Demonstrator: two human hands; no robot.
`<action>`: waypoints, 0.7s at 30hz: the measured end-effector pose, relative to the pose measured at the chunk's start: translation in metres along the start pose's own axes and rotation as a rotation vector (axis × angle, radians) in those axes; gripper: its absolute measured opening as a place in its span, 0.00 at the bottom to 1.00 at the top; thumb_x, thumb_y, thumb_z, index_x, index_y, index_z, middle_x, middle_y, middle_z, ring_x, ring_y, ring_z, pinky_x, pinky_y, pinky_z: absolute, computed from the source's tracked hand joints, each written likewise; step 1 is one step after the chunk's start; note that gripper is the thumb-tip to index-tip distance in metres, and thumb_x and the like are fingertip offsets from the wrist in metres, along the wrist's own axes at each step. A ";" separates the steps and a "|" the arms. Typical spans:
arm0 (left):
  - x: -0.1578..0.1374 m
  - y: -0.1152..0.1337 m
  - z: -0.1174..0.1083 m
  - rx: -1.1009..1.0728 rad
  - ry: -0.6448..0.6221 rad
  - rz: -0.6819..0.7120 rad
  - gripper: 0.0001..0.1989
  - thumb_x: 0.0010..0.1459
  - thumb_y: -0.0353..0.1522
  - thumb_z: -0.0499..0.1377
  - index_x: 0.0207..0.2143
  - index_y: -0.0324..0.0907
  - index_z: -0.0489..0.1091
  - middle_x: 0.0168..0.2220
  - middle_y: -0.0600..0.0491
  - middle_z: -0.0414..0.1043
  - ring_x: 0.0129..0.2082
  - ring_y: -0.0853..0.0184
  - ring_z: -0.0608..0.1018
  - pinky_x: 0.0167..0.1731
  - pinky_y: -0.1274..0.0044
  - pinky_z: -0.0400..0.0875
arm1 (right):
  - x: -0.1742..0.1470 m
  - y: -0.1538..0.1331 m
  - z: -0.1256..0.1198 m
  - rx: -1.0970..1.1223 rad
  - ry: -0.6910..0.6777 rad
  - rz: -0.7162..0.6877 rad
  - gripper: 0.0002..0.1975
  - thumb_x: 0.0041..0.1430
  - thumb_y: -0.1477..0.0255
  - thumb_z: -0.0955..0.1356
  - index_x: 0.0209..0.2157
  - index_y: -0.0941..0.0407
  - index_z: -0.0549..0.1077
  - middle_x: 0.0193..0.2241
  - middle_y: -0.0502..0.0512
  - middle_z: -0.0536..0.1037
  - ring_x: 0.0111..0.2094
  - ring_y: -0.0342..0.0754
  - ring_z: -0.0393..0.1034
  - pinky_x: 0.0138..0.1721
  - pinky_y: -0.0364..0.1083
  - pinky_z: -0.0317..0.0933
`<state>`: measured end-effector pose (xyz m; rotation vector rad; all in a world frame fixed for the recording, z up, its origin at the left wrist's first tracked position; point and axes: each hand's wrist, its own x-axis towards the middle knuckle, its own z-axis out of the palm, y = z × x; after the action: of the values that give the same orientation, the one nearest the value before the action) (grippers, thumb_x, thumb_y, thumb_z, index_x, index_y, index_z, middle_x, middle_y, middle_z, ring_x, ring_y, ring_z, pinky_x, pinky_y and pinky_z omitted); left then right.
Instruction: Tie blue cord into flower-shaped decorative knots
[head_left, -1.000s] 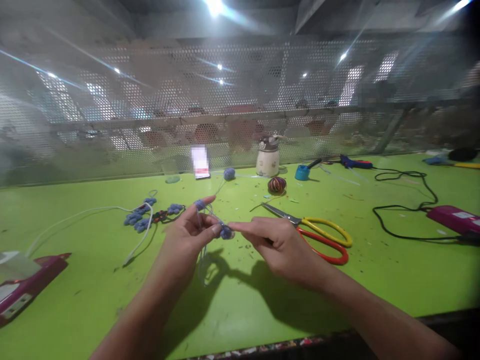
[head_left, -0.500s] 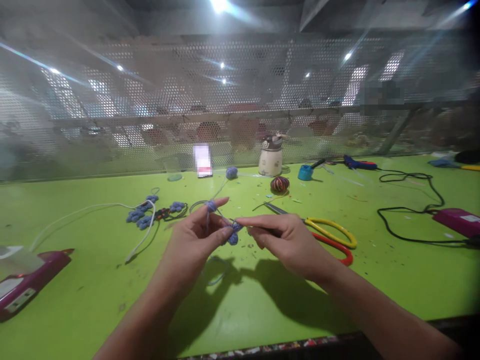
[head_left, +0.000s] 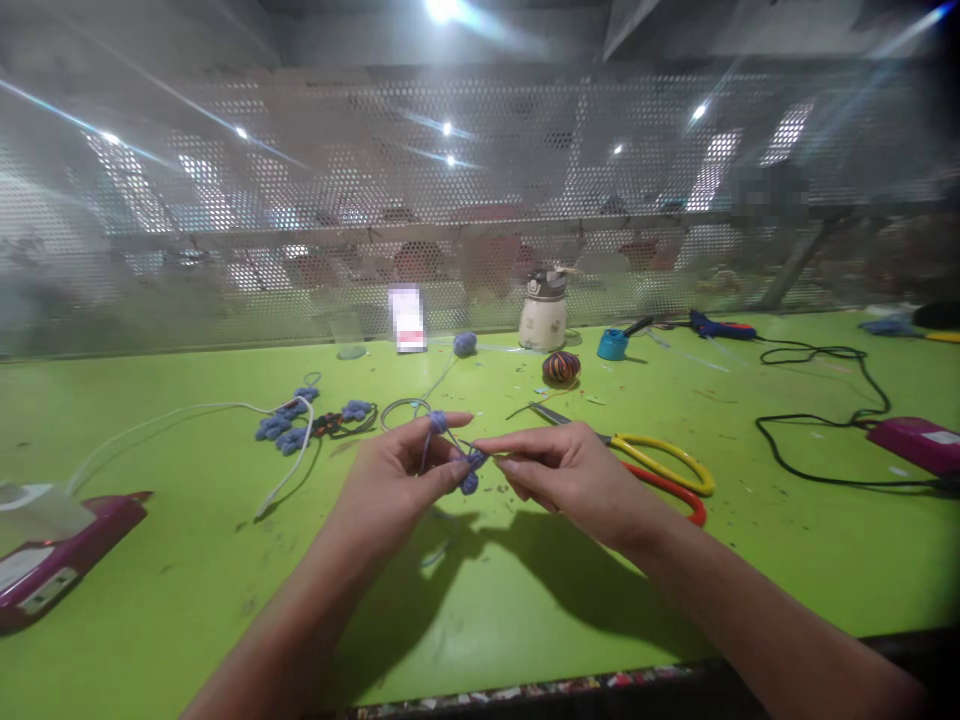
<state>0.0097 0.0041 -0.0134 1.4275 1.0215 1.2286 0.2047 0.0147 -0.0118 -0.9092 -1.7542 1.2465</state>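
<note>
Blue-purple crochet work (head_left: 470, 472) is pinched between the thumb and fingers of my left hand (head_left: 409, 465). Yarn wraps round that hand's raised index finger and runs back to a small yarn ball (head_left: 465, 345) on the table. My right hand (head_left: 559, 470) is closed on a thin crochet hook (head_left: 489, 456), mostly hidden by the fingers, with its tip at the crochet work. Scissors (head_left: 664, 458) with yellow and red handles lie just beyond and right of my right hand. Left of my hands rest finished-looking blue crochet flowers (head_left: 285, 425).
On the green table (head_left: 570, 620) stand a phone (head_left: 407, 320), a bottle (head_left: 543, 312) and a blue pot (head_left: 613, 345). A dark multicoloured yarn ball (head_left: 561, 368) sits near the bottle. Purple power strips (head_left: 82, 560) lie at both sides, with a white cable (head_left: 187, 409) and a black cord (head_left: 810, 475).
My left index finger has stretched further right with the yarn on it. My right hand stays close to the crochet work, its fingers shifted slightly. The view has moved a little.
</note>
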 end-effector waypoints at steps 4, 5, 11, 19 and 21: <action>0.000 0.000 0.000 0.019 0.009 -0.003 0.20 0.47 0.30 0.69 0.46 0.42 0.76 0.24 0.56 0.74 0.26 0.68 0.76 0.29 0.75 0.69 | 0.000 0.002 0.001 -0.009 -0.011 0.006 0.15 0.58 0.77 0.67 0.46 0.59 0.80 0.17 0.46 0.64 0.19 0.38 0.51 0.21 0.40 0.47; 0.000 0.001 0.001 0.014 0.014 -0.013 0.20 0.47 0.29 0.69 0.45 0.42 0.77 0.24 0.56 0.73 0.25 0.68 0.76 0.30 0.75 0.69 | 0.000 0.002 0.002 -0.012 -0.016 0.006 0.16 0.58 0.77 0.67 0.46 0.60 0.80 0.17 0.46 0.63 0.19 0.38 0.52 0.21 0.40 0.47; -0.001 0.007 0.003 -0.059 0.049 -0.067 0.19 0.42 0.27 0.70 0.41 0.41 0.78 0.24 0.56 0.72 0.24 0.69 0.74 0.29 0.75 0.69 | 0.000 0.003 0.005 -0.018 -0.032 -0.032 0.18 0.59 0.76 0.66 0.51 0.58 0.77 0.17 0.45 0.62 0.20 0.39 0.51 0.21 0.40 0.46; 0.001 0.000 -0.002 -0.048 -0.020 -0.048 0.19 0.44 0.28 0.70 0.42 0.42 0.79 0.24 0.56 0.73 0.24 0.69 0.74 0.27 0.76 0.67 | -0.001 0.001 0.006 0.027 0.003 0.016 0.15 0.57 0.76 0.68 0.46 0.59 0.80 0.17 0.45 0.61 0.19 0.38 0.50 0.21 0.41 0.46; 0.001 -0.001 -0.003 -0.045 -0.011 -0.050 0.18 0.44 0.28 0.70 0.41 0.43 0.79 0.24 0.56 0.73 0.24 0.69 0.74 0.27 0.77 0.67 | -0.001 0.000 0.006 0.042 0.007 0.031 0.16 0.57 0.77 0.67 0.46 0.60 0.80 0.16 0.44 0.61 0.19 0.38 0.50 0.21 0.41 0.46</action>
<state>0.0070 0.0058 -0.0136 1.3653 1.0099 1.1987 0.1997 0.0120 -0.0136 -0.9185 -1.7081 1.2931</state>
